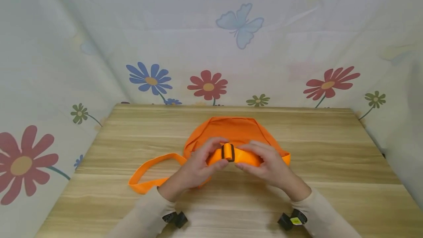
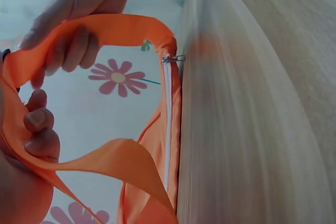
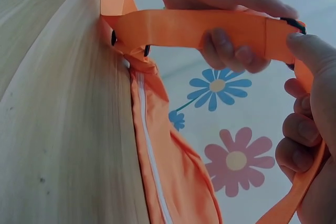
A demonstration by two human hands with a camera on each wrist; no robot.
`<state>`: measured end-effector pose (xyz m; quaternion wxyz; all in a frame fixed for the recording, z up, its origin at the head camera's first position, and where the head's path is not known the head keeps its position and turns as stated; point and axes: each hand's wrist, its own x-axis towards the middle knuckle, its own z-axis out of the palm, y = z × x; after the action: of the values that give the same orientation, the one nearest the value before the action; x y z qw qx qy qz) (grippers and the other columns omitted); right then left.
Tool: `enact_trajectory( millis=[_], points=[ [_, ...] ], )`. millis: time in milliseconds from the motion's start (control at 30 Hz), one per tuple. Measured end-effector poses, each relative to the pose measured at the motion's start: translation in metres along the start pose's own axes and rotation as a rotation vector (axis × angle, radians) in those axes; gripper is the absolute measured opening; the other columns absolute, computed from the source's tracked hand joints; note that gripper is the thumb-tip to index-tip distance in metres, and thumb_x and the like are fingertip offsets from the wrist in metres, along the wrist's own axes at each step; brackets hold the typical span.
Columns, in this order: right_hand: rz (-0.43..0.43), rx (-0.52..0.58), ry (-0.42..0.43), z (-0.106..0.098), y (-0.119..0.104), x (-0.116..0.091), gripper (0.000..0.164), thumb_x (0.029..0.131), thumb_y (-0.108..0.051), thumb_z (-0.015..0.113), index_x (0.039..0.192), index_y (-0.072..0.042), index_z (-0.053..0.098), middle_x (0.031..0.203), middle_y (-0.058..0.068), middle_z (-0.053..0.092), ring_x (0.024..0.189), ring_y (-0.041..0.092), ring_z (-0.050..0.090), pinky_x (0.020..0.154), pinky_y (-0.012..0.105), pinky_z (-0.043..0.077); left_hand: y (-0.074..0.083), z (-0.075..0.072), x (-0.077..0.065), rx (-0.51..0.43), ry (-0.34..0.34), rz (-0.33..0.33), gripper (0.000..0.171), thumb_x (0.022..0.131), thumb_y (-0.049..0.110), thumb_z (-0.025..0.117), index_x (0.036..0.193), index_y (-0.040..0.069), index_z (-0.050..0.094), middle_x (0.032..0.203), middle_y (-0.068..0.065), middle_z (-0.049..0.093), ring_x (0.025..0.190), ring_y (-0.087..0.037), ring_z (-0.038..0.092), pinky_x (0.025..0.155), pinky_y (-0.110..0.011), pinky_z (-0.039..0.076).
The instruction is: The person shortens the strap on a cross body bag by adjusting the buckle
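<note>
An orange fabric bag (image 1: 231,129) lies on the wooden table, and its orange strap (image 1: 248,158) is raised in front of it. On the strap sits a black slide buckle (image 1: 228,152), with a fold of webbing standing up through it. To the left of the buckle, my left hand (image 1: 199,164) pinches the strap between thumb and fingers. My right hand (image 1: 269,162) grips the strap on the buckle's other side. In the left wrist view the bag's white zipper (image 2: 168,114) shows, with a metal pull at its upper end.
A loop of the strap (image 1: 140,187) lies on the table to the left of the bag. The wooden table (image 1: 330,150) meets a pale curtain (image 1: 281,54) printed with flowers and a butterfly at its back and sides.
</note>
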<state>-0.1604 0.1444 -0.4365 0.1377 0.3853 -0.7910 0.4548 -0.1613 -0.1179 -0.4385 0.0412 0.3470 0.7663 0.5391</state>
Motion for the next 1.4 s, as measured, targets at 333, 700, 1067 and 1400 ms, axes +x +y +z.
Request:
enact_trajectory(
  millis=[333, 700, 1067, 1400],
  points=[
    [0.055, -0.086, -0.073, 0.000, -0.009, 0.004, 0.049, 0.086, -0.017, 0.093, 0.131, -0.011, 0.075, 0.104, -0.002, 0.070, 0.088, 0.008, 0.057, 0.071, 0.022, 0.055, 0.006, 0.008, 0.003, 0.066, 0.057, -0.119, 0.041, 0.103, 0.029, 0.073, 0.139, 0.024, 0.056, 0.125, 0.003, 0.070, 0.103, -0.018, 0.065, 0.086, -0.029, 0.059],
    [-0.026, -0.092, 0.003, -0.007, 0.006, -0.002, 0.052, 0.080, -0.005, 0.094, 0.128, -0.011, 0.074, 0.110, 0.002, 0.075, 0.091, 0.011, 0.062, 0.077, 0.023, 0.054, 0.000, -0.002, -0.003, 0.020, 0.155, -0.085, 0.042, 0.104, 0.018, 0.072, 0.143, 0.019, 0.056, 0.124, -0.007, 0.066, 0.104, -0.023, 0.063, 0.090, -0.028, 0.057],
    [-0.024, -0.036, 0.004, 0.000, 0.001, 0.000, 0.049, 0.082, -0.002, 0.091, 0.127, -0.010, 0.074, 0.109, 0.002, 0.074, 0.088, 0.011, 0.061, 0.074, 0.022, 0.053, -0.006, 0.004, -0.001, -0.098, 0.073, 0.010, 0.045, 0.108, 0.023, 0.067, 0.145, 0.014, 0.044, 0.118, -0.011, 0.064, 0.108, -0.023, 0.062, 0.095, -0.027, 0.058],
    [0.000, -0.065, -0.074, 0.002, -0.004, 0.006, 0.050, 0.086, -0.014, 0.092, 0.131, -0.006, 0.072, 0.113, 0.003, 0.075, 0.092, 0.011, 0.061, 0.074, 0.022, 0.057, 0.000, 0.011, 0.005, -0.059, 0.007, -0.149, 0.051, 0.101, 0.030, 0.078, 0.145, 0.029, 0.053, 0.132, 0.005, 0.065, 0.116, -0.019, 0.065, 0.100, -0.032, 0.060]
  ],
)
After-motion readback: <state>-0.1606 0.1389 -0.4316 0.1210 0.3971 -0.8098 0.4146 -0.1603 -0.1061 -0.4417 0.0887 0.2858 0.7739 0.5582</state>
